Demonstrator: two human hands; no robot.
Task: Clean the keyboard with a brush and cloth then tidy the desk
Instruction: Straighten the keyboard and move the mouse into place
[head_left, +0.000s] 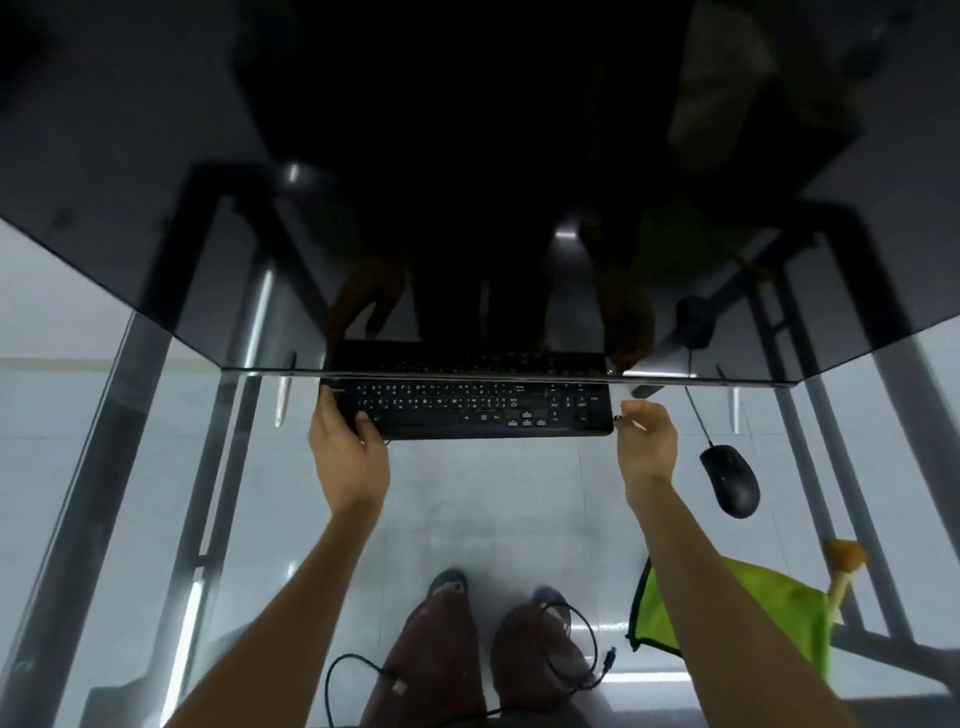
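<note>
Glass forms the worktop (519, 493), so pale floor tiles, the metal frame and the person's feet are seen through it. At the far edge a dark monitor (467, 182) is tilted over the surface, its screen reflecting what lies below. The keyboard (472, 410) is placed at the far middle of the worktop, partly tucked beneath the monitor's lower edge, with only its nearer key rows exposed.

The keyboard's left end is gripped by the left hand (347, 447) — the thumb is laid over the near-left corner keys while the other fingers are curled around the left edge. The right hand (647, 441) is held at the right end, its fingers (631, 410) bent and just touching the right edge; whether that edge is truly grasped cannot be told.

A black mouse (730, 480) is seen near the right edge. A green cloth (769, 613) is spread at the near-right corner, and a wooden-handled brush (844, 566) lies at its far side, beside the right edge.
</note>
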